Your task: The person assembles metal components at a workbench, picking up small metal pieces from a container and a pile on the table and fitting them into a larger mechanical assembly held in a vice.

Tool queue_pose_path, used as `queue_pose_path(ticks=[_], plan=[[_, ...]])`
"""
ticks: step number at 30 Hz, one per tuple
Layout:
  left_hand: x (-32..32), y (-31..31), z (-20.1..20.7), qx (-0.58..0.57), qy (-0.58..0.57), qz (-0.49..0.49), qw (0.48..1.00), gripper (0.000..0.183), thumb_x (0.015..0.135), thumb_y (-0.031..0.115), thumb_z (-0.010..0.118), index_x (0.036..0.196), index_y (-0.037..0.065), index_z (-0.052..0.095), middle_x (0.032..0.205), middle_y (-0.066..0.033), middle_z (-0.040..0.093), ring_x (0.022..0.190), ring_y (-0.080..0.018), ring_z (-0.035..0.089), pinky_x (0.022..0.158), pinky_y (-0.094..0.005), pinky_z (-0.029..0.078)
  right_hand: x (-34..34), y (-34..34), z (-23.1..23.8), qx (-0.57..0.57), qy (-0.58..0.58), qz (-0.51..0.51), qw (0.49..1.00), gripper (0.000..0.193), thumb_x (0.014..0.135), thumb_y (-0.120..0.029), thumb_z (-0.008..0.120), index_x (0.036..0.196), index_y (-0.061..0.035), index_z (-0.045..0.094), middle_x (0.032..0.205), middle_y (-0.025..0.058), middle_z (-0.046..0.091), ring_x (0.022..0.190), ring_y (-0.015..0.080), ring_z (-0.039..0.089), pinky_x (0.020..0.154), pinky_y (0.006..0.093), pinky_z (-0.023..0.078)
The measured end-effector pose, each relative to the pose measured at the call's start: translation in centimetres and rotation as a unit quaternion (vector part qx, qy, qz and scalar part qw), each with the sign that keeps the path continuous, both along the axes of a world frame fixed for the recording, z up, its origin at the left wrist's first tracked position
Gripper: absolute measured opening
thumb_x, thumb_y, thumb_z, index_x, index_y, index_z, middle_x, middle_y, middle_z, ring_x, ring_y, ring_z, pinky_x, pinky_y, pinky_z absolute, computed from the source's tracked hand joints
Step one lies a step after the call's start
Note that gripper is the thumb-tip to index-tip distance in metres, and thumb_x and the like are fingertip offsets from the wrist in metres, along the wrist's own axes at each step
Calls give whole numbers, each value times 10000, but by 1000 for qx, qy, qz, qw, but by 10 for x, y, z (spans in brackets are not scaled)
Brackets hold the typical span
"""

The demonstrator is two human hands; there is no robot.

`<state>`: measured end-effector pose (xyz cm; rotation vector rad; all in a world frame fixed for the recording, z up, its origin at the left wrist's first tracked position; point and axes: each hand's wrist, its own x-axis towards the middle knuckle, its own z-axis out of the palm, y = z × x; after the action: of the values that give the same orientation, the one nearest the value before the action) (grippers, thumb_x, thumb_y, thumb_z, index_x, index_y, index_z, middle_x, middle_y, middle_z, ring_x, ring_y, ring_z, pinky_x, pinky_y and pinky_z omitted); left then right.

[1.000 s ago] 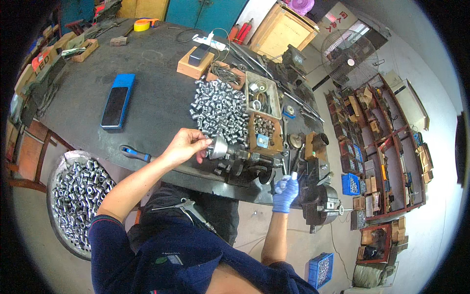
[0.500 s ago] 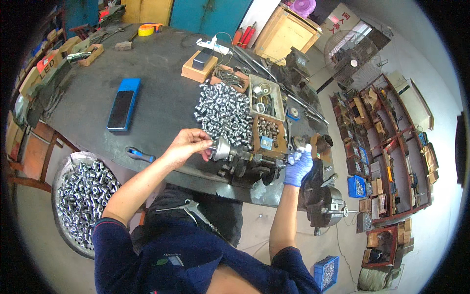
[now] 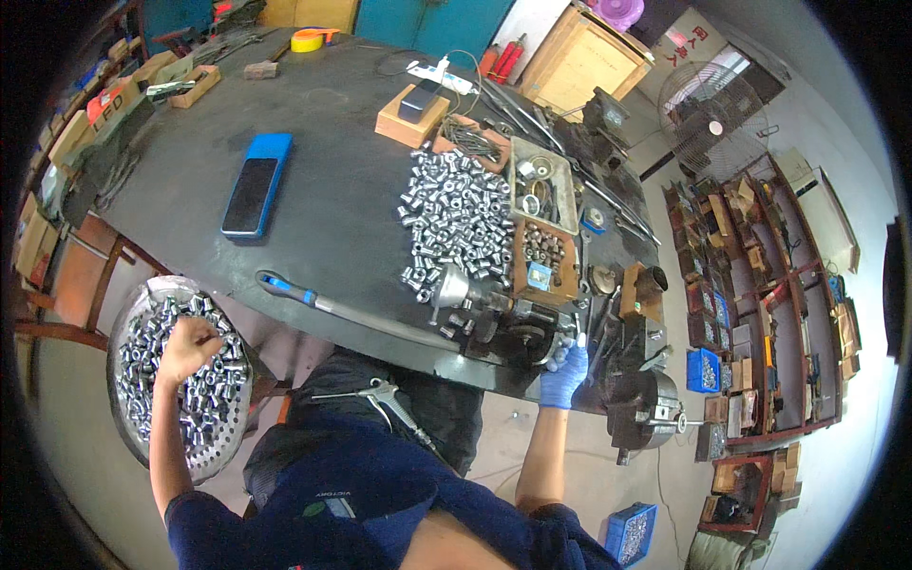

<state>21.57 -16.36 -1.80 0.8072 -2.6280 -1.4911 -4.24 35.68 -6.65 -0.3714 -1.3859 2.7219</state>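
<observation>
My bare left hand [image 3: 190,350] is over the round perforated metal pan [image 3: 224,454] at the left, just above its heap of shiny metal fittings [image 3: 180,404]. Its fingers are curled together; whatever they hold, if anything, is hidden. At the table's front edge, my right hand [image 3: 565,372] in a blue glove is closed beside the dark bench fixture [image 3: 518,332]. What lies inside its curled fingers cannot be made out. A silvery round chuck [image 3: 450,287] forms the fixture's left end. Behind it, a large pile of similar fittings [image 3: 454,214] covers the tabletop.
A blue-handled tool [image 3: 287,288] lies near the front edge, with a blue-cased device [image 3: 256,185] farther back. Right of the pile stand a parts tray [image 3: 543,180] and a wooden box [image 3: 546,261]. A vise [image 3: 646,404] is at the right; an air gun [image 3: 385,399] rests on my lap.
My left hand has left the chuck and swung left to the pan of fittings. My right hand has come down slightly toward the table's front edge. The view has shifted a little.
</observation>
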Motion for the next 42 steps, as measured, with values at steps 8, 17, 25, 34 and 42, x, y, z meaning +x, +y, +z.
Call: queue_pose_path(ticks=[8, 17, 25, 34, 42], plan=[[-46, 38, 11, -285, 124, -53, 949, 138, 674, 76, 581, 794, 14, 605, 716, -182, 590, 702, -353, 578, 641, -409, 461, -18, 7, -16, -61, 3, 35, 998, 218, 875, -308, 501, 818, -100, 534, 599, -41, 528, 397, 49, 414, 306, 175, 303], [-229, 152, -42, -342, 209, -336, 852, 326, 669, 149, 644, 972, 90, 541, 826, -122, 533, 727, -328, 564, 671, -418, 439, -11, 1, -13, -39, 6, -17, 999, 324, 881, -332, 499, 673, -92, 563, 506, -7, 500, 365, 62, 403, 294, 177, 284], [-244, 149, -69, -361, 276, -309, 836, 290, 656, 137, 646, 914, 63, 538, 743, -117, 558, 691, -282, 580, 685, -378, 423, -5, 3, -14, -30, -4, -14, 999, 319, 871, -349, 510, 677, -101, 560, 502, -19, 495, 365, 59, 400, 300, 178, 289], [-207, 155, 10, 374, 258, -221, 863, 186, 774, 40, 636, 928, -31, 561, 755, -53, 589, 665, -127, 575, 623, -244, 484, -7, 5, -17, -46, -22, -19, 998, 336, 857, -365, 530, 640, -109, 548, 485, -24, 469, 360, 64, 376, 307, 179, 279], [-213, 167, 23, 372, 240, -264, 857, 154, 779, -8, 614, 907, -90, 587, 790, -118, 613, 669, -168, 612, 621, -264, 502, -7, 8, -19, -27, -24, -34, 999, 352, 848, -380, 538, 621, -112, 530, 471, -30, 439, 349, 69, 346, 314, 189, 259]])
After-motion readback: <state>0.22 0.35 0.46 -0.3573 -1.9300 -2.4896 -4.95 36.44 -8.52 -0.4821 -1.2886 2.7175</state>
